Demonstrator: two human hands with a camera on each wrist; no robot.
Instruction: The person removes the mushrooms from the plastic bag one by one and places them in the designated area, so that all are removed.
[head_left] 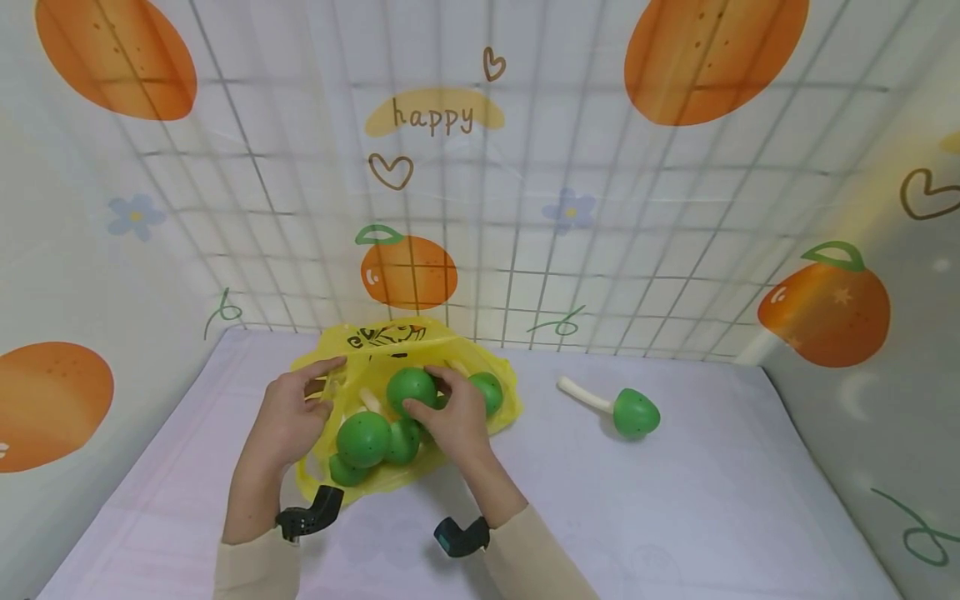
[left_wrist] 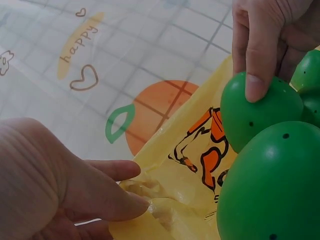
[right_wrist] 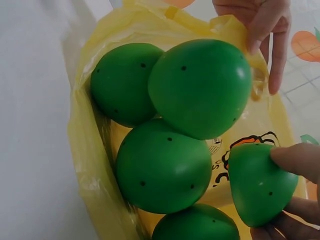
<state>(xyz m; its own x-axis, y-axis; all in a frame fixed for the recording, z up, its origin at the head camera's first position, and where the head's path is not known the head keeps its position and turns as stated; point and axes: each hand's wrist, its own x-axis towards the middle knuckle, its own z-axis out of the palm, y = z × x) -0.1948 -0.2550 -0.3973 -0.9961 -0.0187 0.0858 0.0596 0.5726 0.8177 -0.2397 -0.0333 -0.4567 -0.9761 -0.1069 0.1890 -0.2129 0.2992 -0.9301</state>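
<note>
A yellow plastic bag (head_left: 431, 332) lies with its mouth spread, holding several green-headed toys like maracas, their rounded heads dotted black. My left hand (head_left: 288, 417) pinches the bag's left edge between thumb and fingers. With thumb and fingers, my right hand (head_left: 461, 412) grips one green maraca head (head_left: 411, 390) at the middle of the mouth. A large green head (right_wrist: 200, 90) sits nearest the left hand, overlapping other heads in the right wrist view. To the right hand's right, another green head (head_left: 487, 393) shows inside the bag. Most of the white handles are hidden.
A single maraca-like toy (head_left: 636, 414) with a white handle lies on the white tabletop (head_left: 675, 517), right of the bag. Behind the table stands a wire grid (head_left: 600, 275) covered by a sheet printed with oranges. Similar printed sheets hang on both sides.
</note>
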